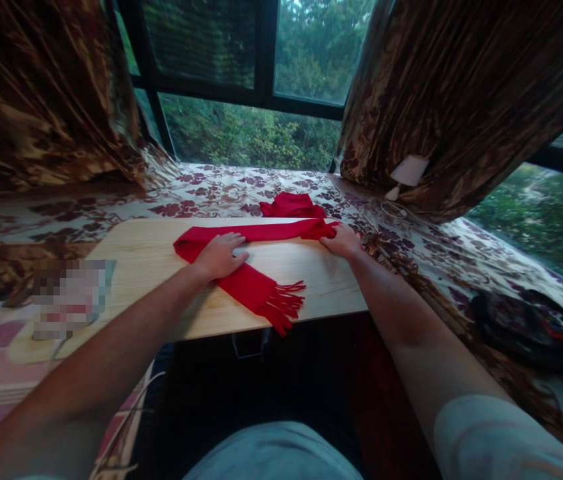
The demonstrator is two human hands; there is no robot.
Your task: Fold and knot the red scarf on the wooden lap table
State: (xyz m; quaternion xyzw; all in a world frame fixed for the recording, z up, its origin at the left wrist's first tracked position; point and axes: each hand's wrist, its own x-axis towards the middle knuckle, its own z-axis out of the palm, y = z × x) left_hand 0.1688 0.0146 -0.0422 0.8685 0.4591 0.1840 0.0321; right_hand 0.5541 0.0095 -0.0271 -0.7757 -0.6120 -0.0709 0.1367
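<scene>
A red scarf [274, 231] with a fringed end lies across a light wooden table [146, 267]. It is bent at the left, so one length runs along the far edge and the fringed length slants toward me. My left hand [221, 256] rests flat on the scarf near this bend, its fingers stretched and thumb apart. At the table's far right corner, my right hand [344, 241] has its fingers closed on a bunched part of the scarf. More red fabric [292, 205] lies heaped just past the far edge; whether it belongs to the same scarf I cannot tell.
A blurred-out flat item [68, 303] lies on the table's left side. Behind, a floral cover [226, 183] stretches to the window. A small white lamp [410, 171] stands at the back right, and a dark bag-like item [526, 327] lies at the right. Patterned curtains hang on both sides.
</scene>
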